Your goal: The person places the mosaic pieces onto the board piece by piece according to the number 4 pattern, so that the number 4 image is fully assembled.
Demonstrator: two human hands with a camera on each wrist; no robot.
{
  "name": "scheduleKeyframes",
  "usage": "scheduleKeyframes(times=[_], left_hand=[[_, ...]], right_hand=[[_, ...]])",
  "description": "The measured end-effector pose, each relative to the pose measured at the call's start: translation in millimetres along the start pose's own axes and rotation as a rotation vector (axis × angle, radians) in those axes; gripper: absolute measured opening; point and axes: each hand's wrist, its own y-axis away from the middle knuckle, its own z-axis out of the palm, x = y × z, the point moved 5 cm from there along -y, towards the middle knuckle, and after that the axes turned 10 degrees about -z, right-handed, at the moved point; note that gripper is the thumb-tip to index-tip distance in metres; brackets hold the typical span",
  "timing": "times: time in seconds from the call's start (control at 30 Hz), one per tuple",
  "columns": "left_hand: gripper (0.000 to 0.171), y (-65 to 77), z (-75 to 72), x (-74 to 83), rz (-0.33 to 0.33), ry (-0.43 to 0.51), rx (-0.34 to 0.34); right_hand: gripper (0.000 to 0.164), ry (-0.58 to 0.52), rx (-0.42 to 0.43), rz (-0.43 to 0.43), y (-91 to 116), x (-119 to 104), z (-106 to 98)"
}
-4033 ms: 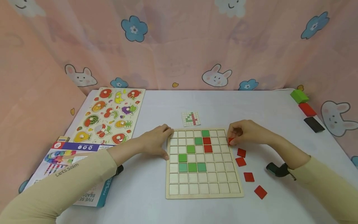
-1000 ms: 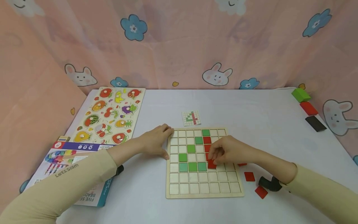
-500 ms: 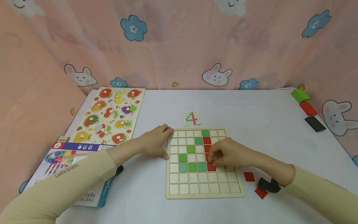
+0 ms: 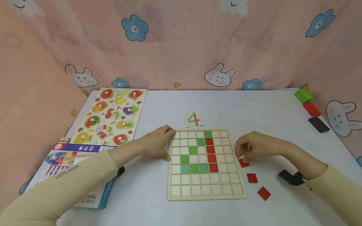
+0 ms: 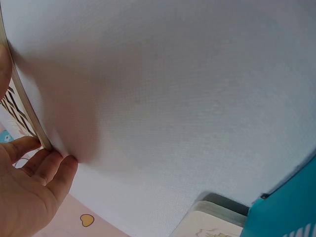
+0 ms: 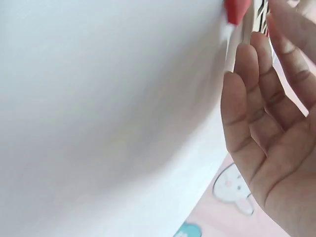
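A wooden grid board (image 4: pixel 198 190) lies mid-table with square cells. Several green tiles (image 4: pixel 194 168) form a diagonal and a short row in it. A column of red tiles (image 4: pixel 212 158) runs beside them. My left hand (image 4: pixel 158 141) holds the board's upper left corner, thumb along the left edge; in the left wrist view, fingers (image 5: pixel 59 178) bend round that corner. My right hand (image 4: pixel 255 144) is right of the board, its fingertips at a loose red tile (image 4: pixel 244 163) on the table. In the right wrist view its lower fingers (image 6: pixel 233 101) are extended, beside a red tile (image 6: pixel 236 10).
Two more loose red tiles (image 4: pixel 252 178) lie nearer me on the right. A small printed pattern card (image 4: pixel 193 119) lies behind the board. A fruit puzzle (image 4: pixel 110 117) and a bead box (image 4: pixel 93 191) are at left. Green, red and black blocks (image 4: pixel 318 125) stand far right.
My right hand has set two red tiles into the column, the last at its lower end, let go, and moved right to a loose tile. The left hand has stayed on the board's corner.
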Motion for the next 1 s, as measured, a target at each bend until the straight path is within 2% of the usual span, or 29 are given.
scheduleKeyframes(times=[0.23,0.4,0.6,0.83,1.0], left_hand=[[0.101,0.3,-0.3,0.1,-0.003,-0.001,-0.004],[0.101,-0.3,0.0,0.4,-0.004,-0.002,-0.008],[0.101,-1.1,0.6,0.4,0.001,0.0,-0.004],[0.101,-1.4,0.9,1.0,0.0,-0.003,-0.005],[0.101,-1.6,1.3,0.9,-0.002,-0.006,-0.004]], right_hand=[[0.028,0.008,-0.016,0.048,9.1,12.4,4.5],[0.028,0.059,-0.008,0.019,7.2,11.9,8.1],[0.023,0.072,-0.006,0.055,5.7,10.4,3.8],[0.016,0.071,0.086,0.039,4.0,3.7,-10.8],[0.01,0.015,0.123,0.016,-6.4,-8.6,-3.5]])
